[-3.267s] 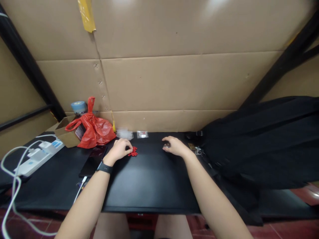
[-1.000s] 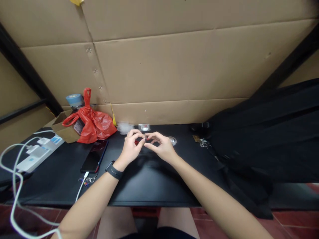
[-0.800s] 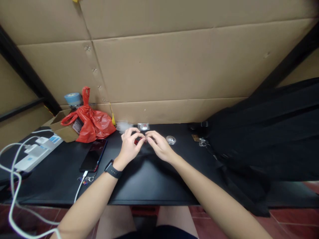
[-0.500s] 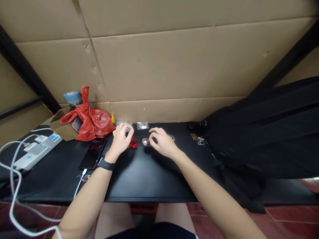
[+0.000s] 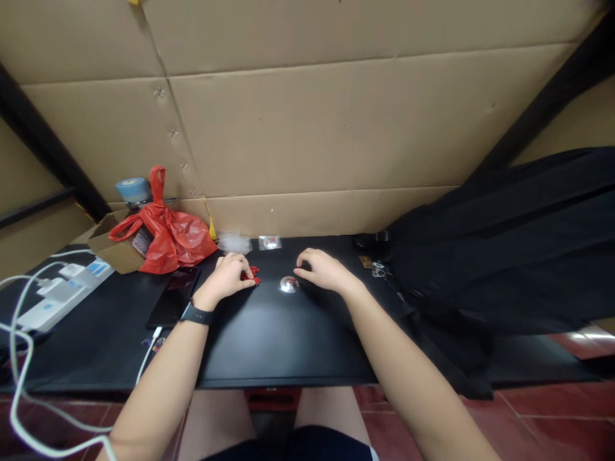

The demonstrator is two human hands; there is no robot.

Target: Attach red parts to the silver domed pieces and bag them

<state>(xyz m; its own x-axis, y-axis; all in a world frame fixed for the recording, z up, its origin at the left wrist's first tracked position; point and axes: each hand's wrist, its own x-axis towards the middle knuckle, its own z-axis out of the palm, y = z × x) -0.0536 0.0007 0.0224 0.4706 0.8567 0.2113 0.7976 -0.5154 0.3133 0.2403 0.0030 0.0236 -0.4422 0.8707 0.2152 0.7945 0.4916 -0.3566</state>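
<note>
Your left hand point(image 5: 229, 275) curls over the red pieces point(image 5: 256, 276) on the black tabletop point(image 5: 283, 346), its fingers down at the pile; whether they pinch a piece, you cannot tell. Your right hand point(image 5: 324, 269) arches with thumb and forefinger parted, just beside the clear disc point(image 5: 289, 285), which lies between your hands, red showing inside.
</note>
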